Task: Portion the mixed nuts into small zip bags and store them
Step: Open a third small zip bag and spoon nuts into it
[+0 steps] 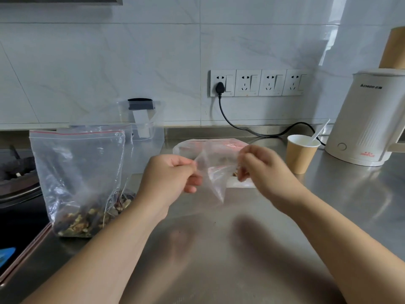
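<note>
Head view: left hand (173, 174) and right hand (260, 166), fingers curled, each pinch one small zip bag (213, 178) held above the counter (241, 249); one nut bag (81, 178) stands left.

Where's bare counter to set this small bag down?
Bare steel counter lies in front, under both forearms, between the big nut bag and the paper cup. Behind the held small bag it is crowded: bag stack, kettle.

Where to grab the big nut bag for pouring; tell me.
Grip the big nut bag by its upper edge just under the red zip strip, coming from its right side. It stands upright with the nuts settled at the bottom, so the top is slack, empty film.
</note>
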